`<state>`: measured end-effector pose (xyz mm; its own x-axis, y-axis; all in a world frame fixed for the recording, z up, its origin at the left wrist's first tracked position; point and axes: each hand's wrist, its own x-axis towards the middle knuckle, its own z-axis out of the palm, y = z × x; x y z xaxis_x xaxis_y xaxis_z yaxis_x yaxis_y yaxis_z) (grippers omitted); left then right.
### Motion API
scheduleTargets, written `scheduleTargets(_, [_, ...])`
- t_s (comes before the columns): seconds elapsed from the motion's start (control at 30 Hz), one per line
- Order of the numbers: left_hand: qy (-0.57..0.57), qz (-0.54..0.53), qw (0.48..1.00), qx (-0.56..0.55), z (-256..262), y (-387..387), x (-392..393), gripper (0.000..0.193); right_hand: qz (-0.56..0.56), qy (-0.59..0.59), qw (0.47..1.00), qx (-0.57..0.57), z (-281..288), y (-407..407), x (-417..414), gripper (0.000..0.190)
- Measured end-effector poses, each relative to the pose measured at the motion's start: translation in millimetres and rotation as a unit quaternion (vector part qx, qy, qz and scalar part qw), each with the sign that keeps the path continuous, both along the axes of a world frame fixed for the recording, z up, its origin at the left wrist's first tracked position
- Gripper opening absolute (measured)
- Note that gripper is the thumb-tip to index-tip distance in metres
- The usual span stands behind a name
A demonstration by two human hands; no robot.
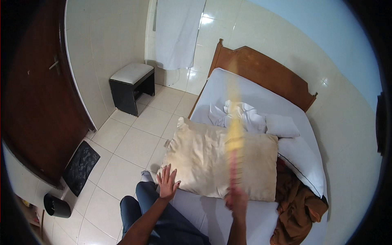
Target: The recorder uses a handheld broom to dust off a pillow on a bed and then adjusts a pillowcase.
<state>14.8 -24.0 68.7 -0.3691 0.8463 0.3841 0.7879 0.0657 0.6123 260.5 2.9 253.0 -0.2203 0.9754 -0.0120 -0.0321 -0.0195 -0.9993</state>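
Note:
My right hand (237, 199) is shut on the red handle of a long yellow beater or hand broom (235, 134). Motion blurs this tool, so its exact kind is unclear; it stretches across my view over a large beige satin-like pillow (196, 156). The pillow lies on the bed and looks creased and stained. My left hand (167, 183) rests with fingers spread at the pillow's near left corner, holding nothing. Under both sits the mattress in a white sheet (257, 211).
Behind the pillow are a crumpled white cloth (245, 113), a small white pillow (281, 125) and a wooden headboard (263, 67). A white pillow (303, 165) and brown blanket (297, 208) lie right. A padded stool (131, 76), doormat (81, 168) and black bin (57, 205) stand left.

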Motion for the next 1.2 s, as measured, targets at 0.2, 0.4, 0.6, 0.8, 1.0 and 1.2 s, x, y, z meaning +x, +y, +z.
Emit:
scheduleTargets(0.2, [-0.010,0.018,1.000,-0.003,-7,3,4,0.059,-0.235,0.246,0.843,0.417,-16,18,-42,0.059])
scheduleTargets(0.4, [-0.057,0.051,0.997,0.021,-13,-5,-1,0.062,0.160,-0.313,0.906,0.235,-188,9,5,0.034])
scheduleTargets(0.6, [-0.098,0.077,0.991,0.042,-13,-3,-12,0.064,0.022,0.036,0.999,0.022,22,-13,-9,0.049])
scheduleTargets(0.8, [-0.179,0.123,0.968,0.125,-25,4,-14,0.071,0.050,-0.256,0.921,0.289,-145,-26,2,0.033])
scheduleTargets(1.0, [-0.168,0.122,0.955,0.212,-36,1,-18,0.080,0.076,-0.198,0.967,0.138,-45,1,13,0.044])
scheduleTargets(1.2, [-0.027,0.020,0.995,0.091,-25,0,-10,0.078,-0.043,0.293,0.920,0.256,1,4,-22,0.064])
